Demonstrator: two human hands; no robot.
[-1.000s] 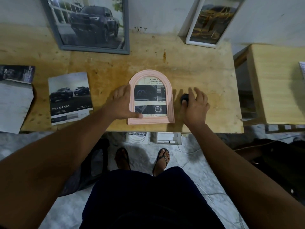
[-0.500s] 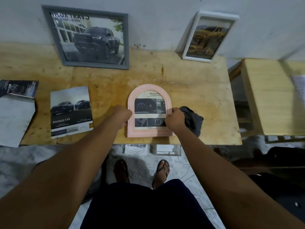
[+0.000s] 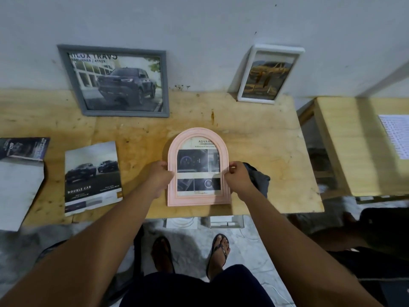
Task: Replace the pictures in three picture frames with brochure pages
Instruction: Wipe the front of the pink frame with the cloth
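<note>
- Fingers [image 3: 232,167] on both sides are curled onto the pink arched frame [image 3: 198,199]. The left hand [image 3: 159,177] pinches its left rail and the right hand [image 3: 238,179] pinches its right rail, both about mid-height. Makes sense to me: holding the rails keeps it level and keeps prints off the front.
- That frame is face up near the front edge of the wooden table [image 3: 272,149], with a brochure page already showing inside. Can't tell if it's flat on the wood or just lifted.
- A grey frame [image 3: 66,69] and a white frame [image 3: 244,85] lean on the wall at the back, both showing truck pictures. So I'd guess this is the last one, and it'll get propped up there too.
- A dark cloth [image 3: 260,179] is bunched just beside the right hand, probably for wiping.
- The leftover brochure [image 3: 93,178] lies off to the left, out of the way.
</note>
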